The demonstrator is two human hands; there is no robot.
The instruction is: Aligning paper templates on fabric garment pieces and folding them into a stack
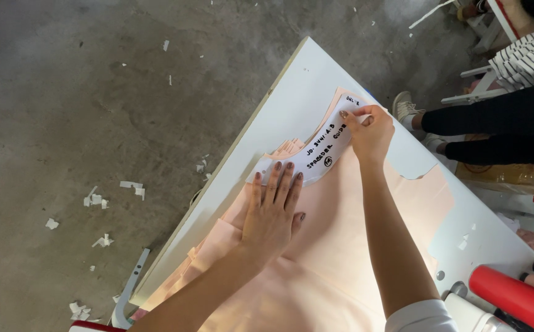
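On the white counter (291, 92), a curved white paper shape (316, 157) with black marks on it is laid over a pile of soft peach cloth (334, 258). The paper shape is kept flat, likely so that it cannot slide on the cloth. The left hand (273, 212) is pressed down flat on the near end of the paper, with the fingers spread out and the palm on the cloth. Nothing is gripped by it; it is only pushed down. The right hand (370, 132) is set on the far end of the paper, near the far edge of the cloth. Its fingertips are bent and drawn close together on the paper's edge, but whether the edge is pinched or only pressed cannot be told. Both arms are stretched forward across the cloth, the right one farther. A red roll (513, 298) is seen at the near right corner. Small white paper scraps (131, 187) are scattered on the grey floor (64, 92). Another person's dark legs (494, 126) are seen beside the counter.
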